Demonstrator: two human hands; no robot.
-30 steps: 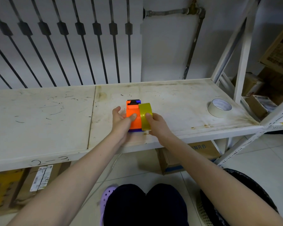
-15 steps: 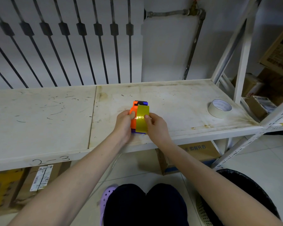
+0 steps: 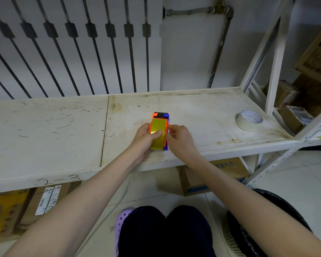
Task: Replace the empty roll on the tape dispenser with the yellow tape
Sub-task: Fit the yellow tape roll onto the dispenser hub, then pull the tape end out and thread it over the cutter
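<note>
The orange and blue tape dispenser (image 3: 160, 115) stands near the front edge of the white shelf (image 3: 63, 127). The yellow tape roll (image 3: 157, 127) sits inside the dispenser's frame and fills it. My left hand (image 3: 145, 138) grips the dispenser's left side, with its thumb pressed on the yellow roll. My right hand (image 3: 180, 140) is closed against the dispenser's right side, with its fingertips at the orange edge. The roll's hub is hidden.
A beige roll of tape (image 3: 248, 120) lies flat at the shelf's right end. White shelf uprights (image 3: 274, 71) rise on the right. Cardboard boxes (image 3: 220, 173) stand under the shelf, and a black basket (image 3: 263, 219) is on the floor at lower right.
The yellow roll has moved from the dispenser's right side into its frame. My left thumb now presses on the roll, and my right hand has shifted to the dispenser's right side.
</note>
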